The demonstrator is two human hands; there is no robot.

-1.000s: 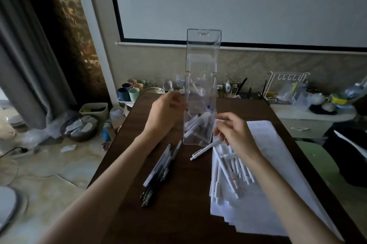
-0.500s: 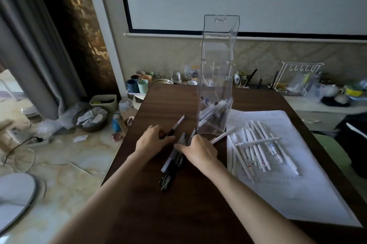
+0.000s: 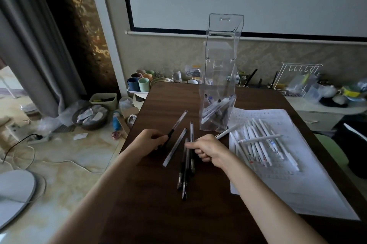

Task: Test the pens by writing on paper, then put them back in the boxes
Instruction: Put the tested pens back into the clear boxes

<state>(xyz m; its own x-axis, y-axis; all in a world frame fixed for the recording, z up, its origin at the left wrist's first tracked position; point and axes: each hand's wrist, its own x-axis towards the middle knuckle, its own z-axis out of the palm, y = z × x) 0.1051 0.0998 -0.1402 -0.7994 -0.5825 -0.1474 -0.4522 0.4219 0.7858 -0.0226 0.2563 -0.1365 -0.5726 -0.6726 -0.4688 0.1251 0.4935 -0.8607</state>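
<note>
My hands have left the clear box [image 3: 218,77] for the dark pens [image 3: 185,166] on the table [image 3: 158,214]; my left hand [image 3: 152,141] grips one pen [image 3: 179,121]; my right hand [image 3: 207,149] curls, seemingly pinching another; testing them follows.

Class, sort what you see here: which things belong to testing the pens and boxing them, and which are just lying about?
For the job:
- left hand gripping a clear pen
- right hand pinching the dark pens
- white pens on the paper
- clear box

Lying about:
- cups
- wire rack
- floor basket
- green bin
</note>
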